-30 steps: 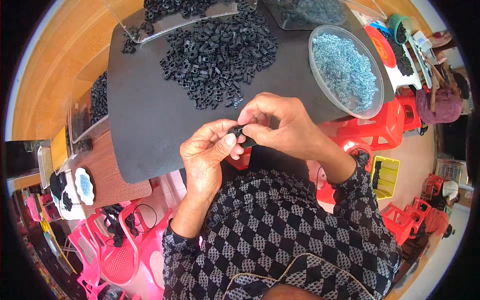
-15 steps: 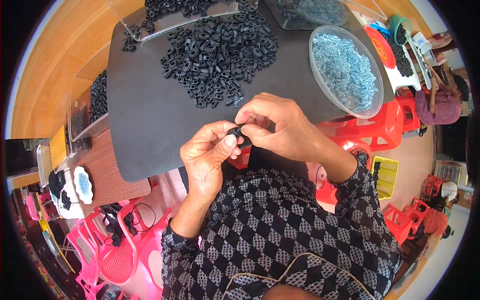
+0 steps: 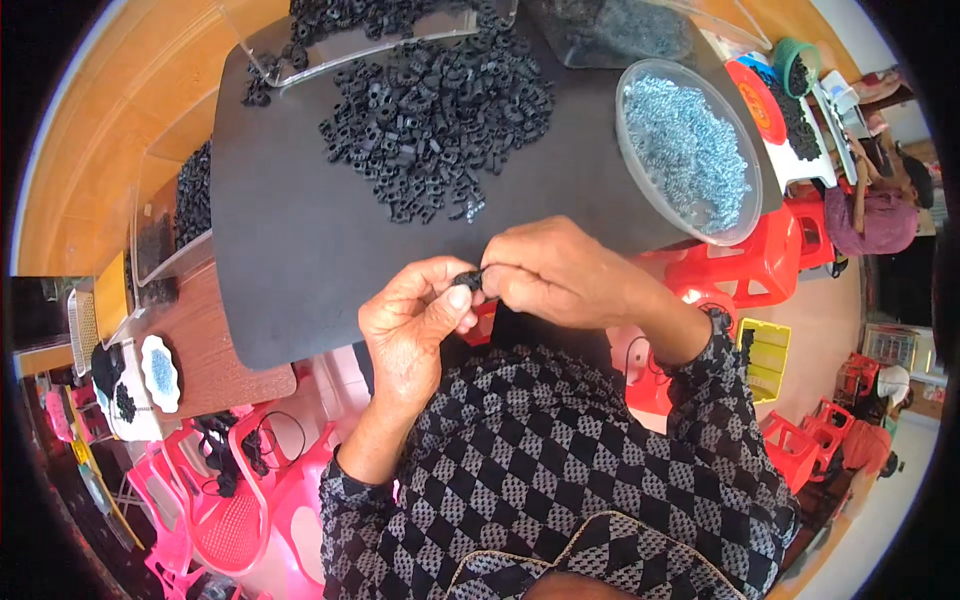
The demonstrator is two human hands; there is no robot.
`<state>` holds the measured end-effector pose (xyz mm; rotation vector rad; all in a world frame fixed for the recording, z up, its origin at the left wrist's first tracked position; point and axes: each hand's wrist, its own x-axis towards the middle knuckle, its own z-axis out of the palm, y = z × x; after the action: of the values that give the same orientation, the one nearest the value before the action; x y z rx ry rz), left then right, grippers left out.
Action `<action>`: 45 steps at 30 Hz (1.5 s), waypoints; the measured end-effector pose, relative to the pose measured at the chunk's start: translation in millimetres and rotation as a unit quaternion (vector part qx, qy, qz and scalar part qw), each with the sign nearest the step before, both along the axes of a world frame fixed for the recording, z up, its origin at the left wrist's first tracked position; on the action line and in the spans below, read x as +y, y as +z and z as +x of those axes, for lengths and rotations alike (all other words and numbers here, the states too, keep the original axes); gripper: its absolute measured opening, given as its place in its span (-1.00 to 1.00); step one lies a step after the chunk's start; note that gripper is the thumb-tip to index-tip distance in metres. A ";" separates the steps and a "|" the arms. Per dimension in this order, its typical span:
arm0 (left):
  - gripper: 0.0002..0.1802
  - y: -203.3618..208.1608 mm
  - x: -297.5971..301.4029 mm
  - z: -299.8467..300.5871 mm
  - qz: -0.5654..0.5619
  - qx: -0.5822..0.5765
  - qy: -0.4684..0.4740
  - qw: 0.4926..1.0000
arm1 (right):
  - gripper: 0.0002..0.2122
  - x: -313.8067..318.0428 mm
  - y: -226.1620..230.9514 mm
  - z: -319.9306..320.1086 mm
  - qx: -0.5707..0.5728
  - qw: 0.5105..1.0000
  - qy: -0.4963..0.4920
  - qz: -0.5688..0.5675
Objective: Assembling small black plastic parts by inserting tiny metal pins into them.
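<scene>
Between the thumb and fingers of my left hand (image 3: 412, 315) is a small black plastic part (image 3: 467, 281). The fingertips of my right hand (image 3: 560, 272) are pinched together at the right side of that part; whatever they hold there is too small to make out. Both hands are above the near edge of the dark table (image 3: 290, 270). Beyond them lies a heap of similar black parts (image 3: 440, 110), with a few small clear pieces (image 3: 474, 211) at its near tip. To the right stands a round clear tub of small bluish metallic springs (image 3: 690, 150).
A clear bin of black parts (image 3: 350, 20) lies at the table's far side, beside a clear bag (image 3: 620, 35). Red stools (image 3: 745, 265) and a yellow crate (image 3: 768, 360) are at the right. Pink chairs (image 3: 235, 500) stand at the lower left. Another person (image 3: 880, 220) sits far right.
My right hand has shifted slightly down, its fingers drawn closer together at the black part. My left hand still holds the part and has moved little. The whole view has shifted slightly.
</scene>
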<state>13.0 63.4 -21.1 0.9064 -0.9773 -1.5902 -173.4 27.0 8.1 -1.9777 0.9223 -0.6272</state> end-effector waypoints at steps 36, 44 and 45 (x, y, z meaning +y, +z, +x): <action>-0.86 9.6 5.4 0.0 -0.031 -0.167 0.043 0.985 | -0.88 19.7 -8.3 20.6 0.091 0.964 -0.061 -0.241; -0.81 9.5 -1.0 -1.3 0.029 -0.080 0.045 0.995 | -0.70 19.6 -6.6 23.0 0.116 0.953 -0.080 -0.270; -0.81 10.1 -1.5 -2.7 0.033 -0.064 0.050 0.996 | -0.66 20.2 -6.4 23.9 0.114 0.948 -0.092 -0.283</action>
<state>10.3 61.9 -11.0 1.0974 -0.9558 -1.5018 -149.5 47.3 1.7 -2.5330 1.1722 -0.8510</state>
